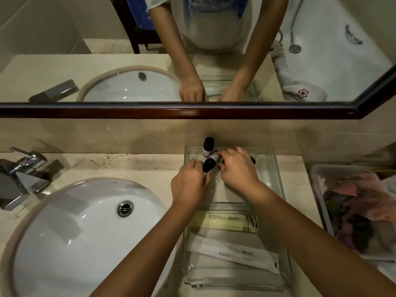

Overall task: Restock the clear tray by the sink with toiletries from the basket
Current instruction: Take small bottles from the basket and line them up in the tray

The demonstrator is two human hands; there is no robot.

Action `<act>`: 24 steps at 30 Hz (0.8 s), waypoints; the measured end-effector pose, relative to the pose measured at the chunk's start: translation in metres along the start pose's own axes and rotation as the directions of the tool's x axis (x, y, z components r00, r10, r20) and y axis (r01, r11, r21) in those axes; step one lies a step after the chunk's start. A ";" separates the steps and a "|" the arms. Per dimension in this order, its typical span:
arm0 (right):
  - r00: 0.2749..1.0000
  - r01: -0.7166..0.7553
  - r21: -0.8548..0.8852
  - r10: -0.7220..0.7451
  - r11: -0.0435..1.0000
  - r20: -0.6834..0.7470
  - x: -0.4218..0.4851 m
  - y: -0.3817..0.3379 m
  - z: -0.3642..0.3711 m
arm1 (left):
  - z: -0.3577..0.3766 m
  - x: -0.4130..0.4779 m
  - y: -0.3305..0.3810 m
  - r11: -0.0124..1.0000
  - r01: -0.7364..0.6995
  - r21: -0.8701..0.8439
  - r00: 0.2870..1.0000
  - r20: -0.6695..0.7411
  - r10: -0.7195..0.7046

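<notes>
Left hand (pixel 190 183): palm down, fingers curled round a tilted small white bottle with a black cap (pixel 209 163).
Right hand (pixel 237 168): palm down, fingers bent beside that bottle; grip unclear.
Clear rectangular tray (pixel 280 183): just right of the round white sink (pixel 70 221), both hands over its far end.
White plastic basket (pixel 317 189): right of the tray.

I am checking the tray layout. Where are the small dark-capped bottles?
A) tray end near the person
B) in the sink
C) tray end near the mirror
C: the bottles are at the far end of the clear tray, below the mirror; flat packets lie nearer.
</notes>
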State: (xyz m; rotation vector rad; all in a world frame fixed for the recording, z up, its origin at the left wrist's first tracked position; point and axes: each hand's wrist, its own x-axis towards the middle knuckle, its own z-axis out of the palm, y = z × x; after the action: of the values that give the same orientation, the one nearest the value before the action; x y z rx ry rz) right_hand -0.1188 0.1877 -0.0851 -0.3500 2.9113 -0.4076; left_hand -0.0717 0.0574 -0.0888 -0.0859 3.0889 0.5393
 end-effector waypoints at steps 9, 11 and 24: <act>0.994 -0.057 0.184 0.073 0.981 -0.080 0.001 0.006 0.000 | -0.012 0.031 0.025 0.998 -0.053 0.020 0.998 -0.033 0.053; 0.993 -0.072 0.189 0.089 0.979 -0.082 0.004 0.009 0.000 | -0.012 0.033 0.025 0.998 -0.037 -0.058 0.998 -0.050 0.035; 0.984 -0.129 0.215 0.152 0.968 -0.096 0.019 0.020 0.000 | -0.013 0.064 -0.005 0.937 0.170 -0.304 0.967 0.233 -0.100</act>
State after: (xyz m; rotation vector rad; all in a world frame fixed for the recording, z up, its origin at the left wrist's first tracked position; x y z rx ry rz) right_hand -0.1411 0.2013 -0.0932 -0.0914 2.9393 -0.7229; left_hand -0.1354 0.0447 -0.0788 -0.2248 2.7335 0.9712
